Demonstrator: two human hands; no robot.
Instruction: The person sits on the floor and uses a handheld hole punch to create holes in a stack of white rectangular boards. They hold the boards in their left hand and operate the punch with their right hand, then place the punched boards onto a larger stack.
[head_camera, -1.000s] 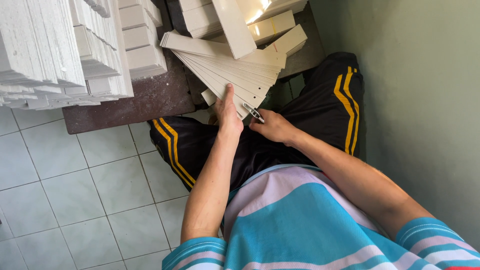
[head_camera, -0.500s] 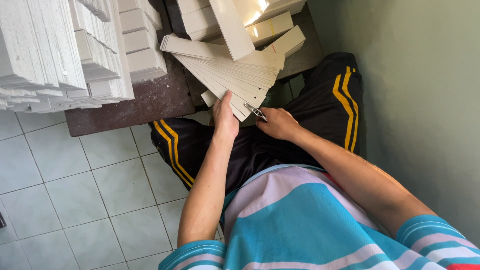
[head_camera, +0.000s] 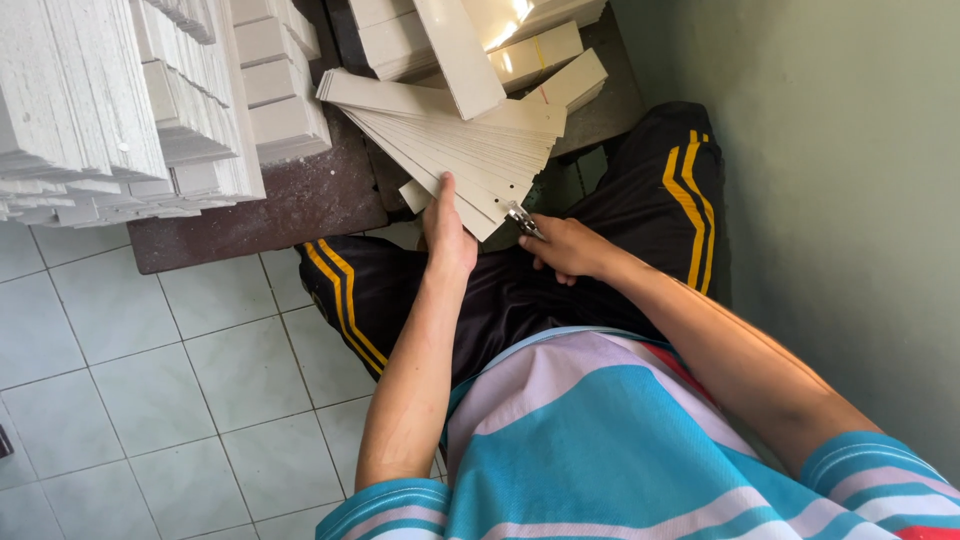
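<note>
Grip: left hand (head_camera: 447, 232) clamps the near end of a fanned stack of cream strips (head_camera: 450, 135), thumb lying on top, fingers hidden under the stack. Right hand (head_camera: 567, 247) is closed around a small metal tool (head_camera: 521, 217), tip touching the stack's near right corner, beside small holes in the top strip.

Edges and room: the stack fans out from the held end toward upper left; its far ends lie over the dark brown table (head_camera: 300, 200) and under a loose cream board (head_camera: 458, 50). Tight on the right: green wall (head_camera: 830, 200) runs close beside the right knee. Open tiled floor (head_camera: 150, 380) on the left.

Pose: person seated, knees apart in black trousers with yellow stripes (head_camera: 660, 190). Left forearm goes straight out from the body, wrist straight. Right forearm comes in diagonally from lower right, wrist bent inward. Both hands meet just above the lap, close together.

Surroundings: tall piles of white strips (head_camera: 120, 110) cover the left part of the table; more cream blocks (head_camera: 540, 55) lie at the top. Daylight glare on the top boards.
</note>
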